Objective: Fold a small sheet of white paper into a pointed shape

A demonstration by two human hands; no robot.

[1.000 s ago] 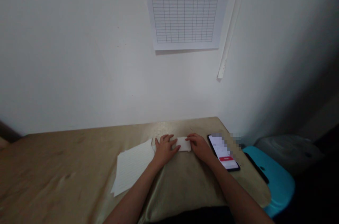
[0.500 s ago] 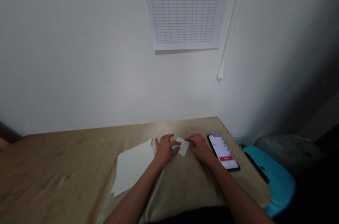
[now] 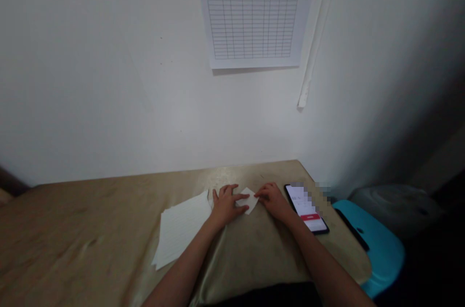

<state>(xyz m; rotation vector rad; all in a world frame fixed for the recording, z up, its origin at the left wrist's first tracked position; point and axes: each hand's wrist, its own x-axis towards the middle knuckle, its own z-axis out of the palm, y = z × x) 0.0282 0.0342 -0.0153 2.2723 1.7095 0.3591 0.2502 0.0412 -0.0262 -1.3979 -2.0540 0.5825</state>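
A small folded piece of white paper [image 3: 249, 196] lies on the cloth-covered table between my hands. My left hand [image 3: 225, 206] rests with its fingers spread, the thumb and index fingertips pressing on the paper's left part. On the other side, my right hand [image 3: 272, 200] pinches the paper's right corner between thumb and fingertips. Several loose sheets of lined white paper [image 3: 181, 229] lie in a stack left of my left hand, partly behind the forearm.
A phone [image 3: 308, 215] with a lit screen lies right of my right hand. The tan tabletop [image 3: 90, 229] meets a white wall, where a printed table sheet [image 3: 254, 21] hangs. Beyond the table's right edge is a turquoise object [image 3: 381, 244], perhaps a stool or chair.
My right fingertips have closed in on the paper's right corner and shifted slightly left. The paper's right side now shows a more pointed outline. My left hand has hardly moved.
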